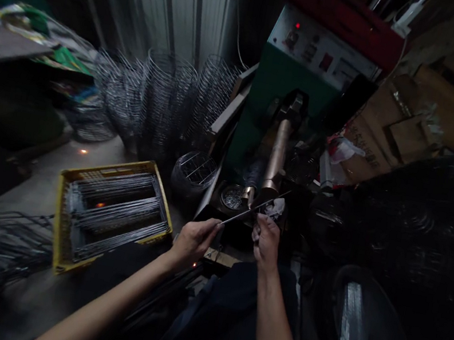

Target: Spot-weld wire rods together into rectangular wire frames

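My left hand (193,240) pinches the near end of a thin metal rod (246,212) that slants up to the right. My right hand (266,240) is closed around the rod's middle, just below the copper-coloured arm (276,155) of a green machine (277,80). The rod's far end lies at the arm's lower tip, beside a small round dish of metal bits (231,196). Both forearms reach in from the bottom of the view.
A yellow crate (62,206) full of straight rods sits to the left. Stacked round wire frames (165,96) stand behind it and a wire basket (195,172) is by the machine. Cardboard boxes (412,125) lie right; dark wire heaps fill the right side.
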Demonstrator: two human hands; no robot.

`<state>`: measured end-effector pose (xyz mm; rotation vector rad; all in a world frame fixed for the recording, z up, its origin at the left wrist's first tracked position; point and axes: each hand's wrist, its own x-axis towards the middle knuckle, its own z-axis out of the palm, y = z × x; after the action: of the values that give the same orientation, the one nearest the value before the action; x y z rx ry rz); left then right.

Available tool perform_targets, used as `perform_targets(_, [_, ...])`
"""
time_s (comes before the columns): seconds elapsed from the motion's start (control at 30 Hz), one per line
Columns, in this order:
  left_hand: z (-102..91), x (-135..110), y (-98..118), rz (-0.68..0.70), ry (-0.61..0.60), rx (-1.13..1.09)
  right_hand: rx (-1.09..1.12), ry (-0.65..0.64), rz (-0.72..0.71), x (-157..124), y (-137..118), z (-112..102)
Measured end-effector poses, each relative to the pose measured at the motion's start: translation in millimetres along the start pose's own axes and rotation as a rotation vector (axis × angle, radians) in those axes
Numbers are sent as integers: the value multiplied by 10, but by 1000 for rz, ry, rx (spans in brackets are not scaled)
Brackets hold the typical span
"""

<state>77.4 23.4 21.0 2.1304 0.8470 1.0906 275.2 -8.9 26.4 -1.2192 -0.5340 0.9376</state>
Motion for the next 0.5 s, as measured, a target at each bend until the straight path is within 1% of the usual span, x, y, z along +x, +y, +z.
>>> perform_targets(0.2, [-3,76,17,-32,-11,-22,-14,-25,6,72,0,4])
perform_targets(0.33, [-26,78,35,-92,-47,-63,-12,-56,1,96,-27,3])
perform_targets(0.4, [-35,88,20,-102,-54,-65,-54,-68,-12,88,-56,-46])
perform_targets(0.5, [-23,117,-26,-67,-59,-17,-137,-61,-26,-8,-52,-180])
